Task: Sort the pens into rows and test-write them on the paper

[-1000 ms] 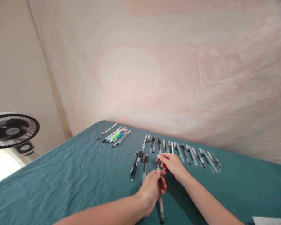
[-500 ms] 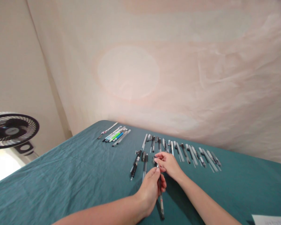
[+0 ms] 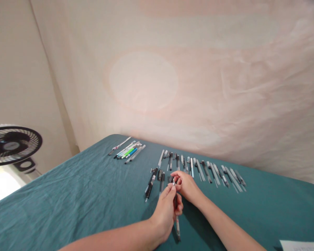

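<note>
My left hand (image 3: 167, 211) is closed around a clear-barrelled pen (image 3: 177, 228), its metal tip pointing away from me and its dark end toward me. Just beyond that tip, my right hand (image 3: 184, 183) pinches a small dark pen cap (image 3: 170, 179), partly hidden by the fingers. To the left of the hands lie a clear pen with a dark end (image 3: 162, 183), a loose black cap (image 3: 160, 174) and black pens (image 3: 151, 184) side by side.
A long row of uncapped pens with caps beside them (image 3: 200, 170) runs along the back of the green cloth (image 3: 94, 195). Coloured and clear pens (image 3: 129, 151) are bunched at the far left. A fan (image 3: 14, 145) stands left; white paper (image 3: 302, 245) lies front right.
Both hands and the held pen have shifted slightly to the left. The pen tip stays close to the right fingertips, and the pens on the cloth lie as before.
</note>
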Demonstrator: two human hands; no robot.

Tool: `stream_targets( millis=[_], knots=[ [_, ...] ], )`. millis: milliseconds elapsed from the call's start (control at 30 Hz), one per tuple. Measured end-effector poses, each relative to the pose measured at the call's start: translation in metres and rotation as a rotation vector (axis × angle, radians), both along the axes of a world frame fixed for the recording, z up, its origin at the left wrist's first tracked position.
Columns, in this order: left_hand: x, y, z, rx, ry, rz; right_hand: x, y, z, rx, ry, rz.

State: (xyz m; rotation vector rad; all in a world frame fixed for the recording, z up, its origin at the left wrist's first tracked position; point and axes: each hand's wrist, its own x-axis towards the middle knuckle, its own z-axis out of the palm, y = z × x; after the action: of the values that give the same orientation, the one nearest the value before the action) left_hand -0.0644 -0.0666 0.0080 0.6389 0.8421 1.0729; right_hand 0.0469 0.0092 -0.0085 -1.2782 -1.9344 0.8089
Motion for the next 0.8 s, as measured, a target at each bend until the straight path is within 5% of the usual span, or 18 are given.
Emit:
stream_targets(
  millis=[467,800],
  knots=[
    [0.002,0.001,0.0,-0.004,-0.043,-0.032,0.0,0.0,-0.002,0.074,-0.003,0.025],
    [0.0,0.004,-0.001,0.027,-0.016,0.021,0.012,-0.008,0.024,-0.397,0.325,-0.002]
  ],
)
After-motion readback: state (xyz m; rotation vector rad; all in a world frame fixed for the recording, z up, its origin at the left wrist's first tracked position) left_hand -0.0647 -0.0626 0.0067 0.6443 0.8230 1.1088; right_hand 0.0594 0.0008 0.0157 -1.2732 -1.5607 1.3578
